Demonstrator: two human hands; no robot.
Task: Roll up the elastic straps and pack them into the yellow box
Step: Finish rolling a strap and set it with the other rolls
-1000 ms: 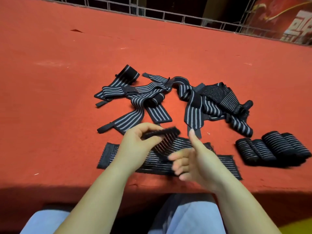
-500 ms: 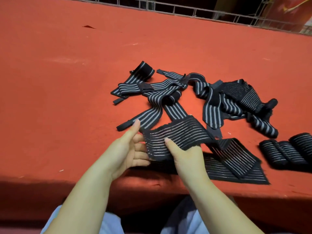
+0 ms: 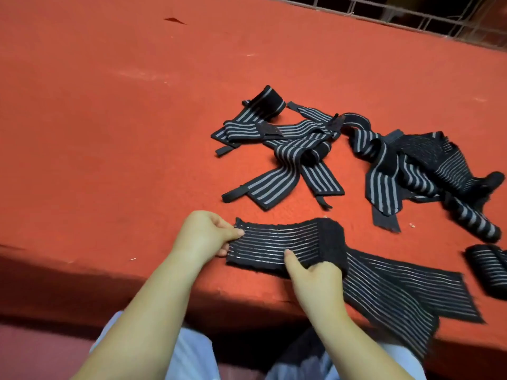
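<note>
A: What lies nearest on the table [image 3: 109,133]?
B: A wide strap [image 3: 279,246], along the near edge, folded over itself; its loose end runs right, partly over the edge. The left hand [image 3: 201,235] pinches its left end, the right hand [image 3: 315,272] is on its near edge.
A: And farther off?
B: A tangle of straps [image 3: 282,149] beyond it; another heap [image 3: 428,171] to the right. A rolled strap [image 3: 488,270] sits at the far right, near the wide strap's loose end.
</note>
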